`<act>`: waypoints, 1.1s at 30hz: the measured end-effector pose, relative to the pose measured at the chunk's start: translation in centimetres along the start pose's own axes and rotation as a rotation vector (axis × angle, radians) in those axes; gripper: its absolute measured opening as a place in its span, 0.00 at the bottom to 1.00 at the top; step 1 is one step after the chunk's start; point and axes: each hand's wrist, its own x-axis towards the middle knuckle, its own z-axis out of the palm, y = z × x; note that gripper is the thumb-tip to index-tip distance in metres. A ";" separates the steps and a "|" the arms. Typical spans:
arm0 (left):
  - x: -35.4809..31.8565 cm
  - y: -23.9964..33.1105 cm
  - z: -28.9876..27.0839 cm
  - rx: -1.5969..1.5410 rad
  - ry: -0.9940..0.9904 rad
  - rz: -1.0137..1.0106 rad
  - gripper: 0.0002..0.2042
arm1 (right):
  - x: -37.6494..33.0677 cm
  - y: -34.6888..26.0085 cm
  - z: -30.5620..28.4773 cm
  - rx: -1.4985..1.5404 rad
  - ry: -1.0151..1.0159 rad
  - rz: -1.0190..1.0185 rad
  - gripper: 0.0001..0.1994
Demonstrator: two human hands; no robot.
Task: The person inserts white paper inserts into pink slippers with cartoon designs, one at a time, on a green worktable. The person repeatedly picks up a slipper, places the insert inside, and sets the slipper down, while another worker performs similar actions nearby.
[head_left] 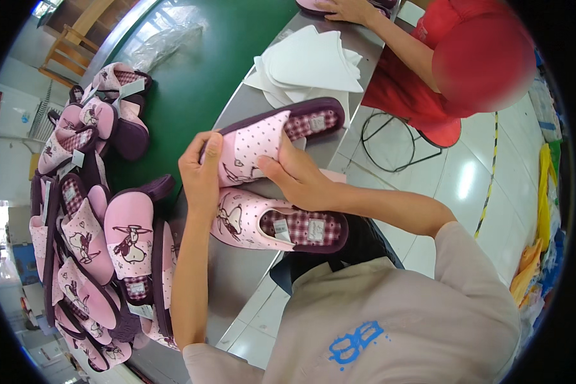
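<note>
Slipper in two-hand grip, handling apparently partway
Left hand (201,168) is closed around the toe of the slipper (255,144), thumb uppermost; right hand (304,179) grips the upper near the opening. The slipper is raised over the metal bench (233,278), just beyond a second slipper (233,221). Progress: the second slipper has a loose tag (281,229) inside; none shows on the held one. Whether the pile (86,233) at left is finished or waiting cannot be told. Materials: pink dotted uppers, checked fabric linings, rounded dark purple soles; thin, flat white sheets (310,64) lie stacked beyond
</note>
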 end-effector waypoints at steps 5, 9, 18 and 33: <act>0.0 -0.1 -0.6 -0.093 -0.058 -0.059 0.15 | 0.0 0.6 -0.4 0.049 -0.107 0.027 0.30; 0.4 0.5 -0.3 0.040 -0.076 0.003 0.15 | -0.7 2.4 -2.6 0.293 -0.221 0.059 0.24; 0.7 -0.1 -0.3 0.023 -0.004 0.026 0.16 | 0.3 0.0 -5.4 0.097 -0.252 0.183 0.13; 0.3 -0.3 -0.3 0.115 0.008 0.096 0.17 | 3.2 1.1 -5.4 0.299 -0.398 0.335 0.13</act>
